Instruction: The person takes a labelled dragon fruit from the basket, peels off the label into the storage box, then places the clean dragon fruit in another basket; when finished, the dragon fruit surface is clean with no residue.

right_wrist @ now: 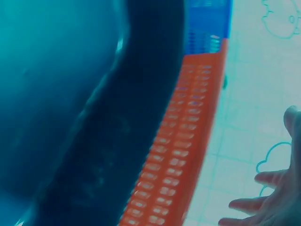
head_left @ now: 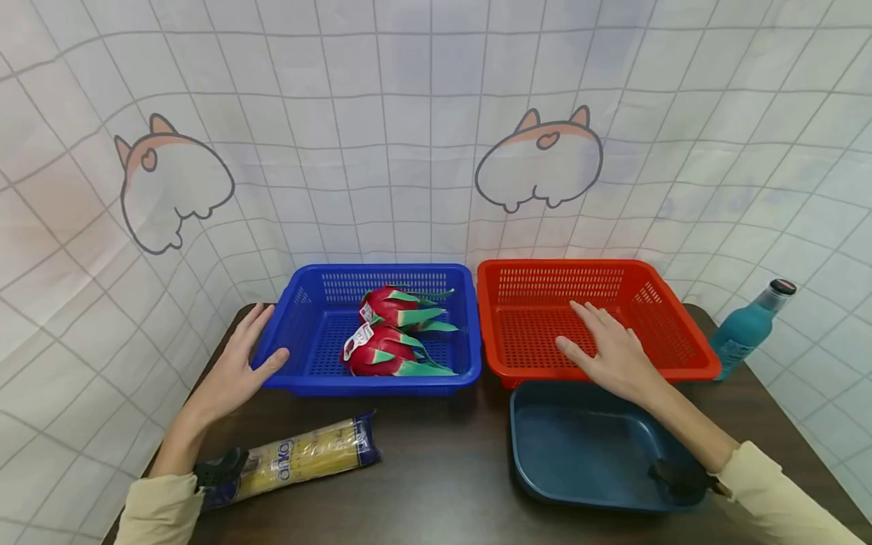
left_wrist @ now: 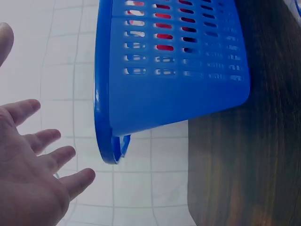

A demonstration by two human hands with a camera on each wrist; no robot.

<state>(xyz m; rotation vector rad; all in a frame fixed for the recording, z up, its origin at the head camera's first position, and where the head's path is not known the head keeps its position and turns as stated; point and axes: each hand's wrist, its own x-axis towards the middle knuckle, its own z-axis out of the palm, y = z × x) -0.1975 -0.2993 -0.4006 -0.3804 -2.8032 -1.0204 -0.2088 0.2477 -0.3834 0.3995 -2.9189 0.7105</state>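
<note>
Two red dragon fruits (head_left: 388,352) with green leaf tips and white labels lie inside the blue basket (head_left: 300,382). My left hand (head_left: 235,367) is spread beside that basket's left rim and holds nothing; the left wrist view shows a gap between its fingers and the rim. Over the front right of the red basket (head_left: 599,265) hovers my right hand (head_left: 609,352), fingers extended, with nothing in its grasp. Below the right forearm sits a dark blue tub (head_left: 579,454). Under the left wrist lies a yellow bag of pasta (head_left: 306,454), its left end partly covered by the wrist strap.
A bottle of teal drink (head_left: 745,333) with a dark cap stands right of the red basket. Behind the baskets hangs a white gridded cloth (head_left: 429,151) with cartoon animal drawings. The dark wooden table (head_left: 422,484) carries everything.
</note>
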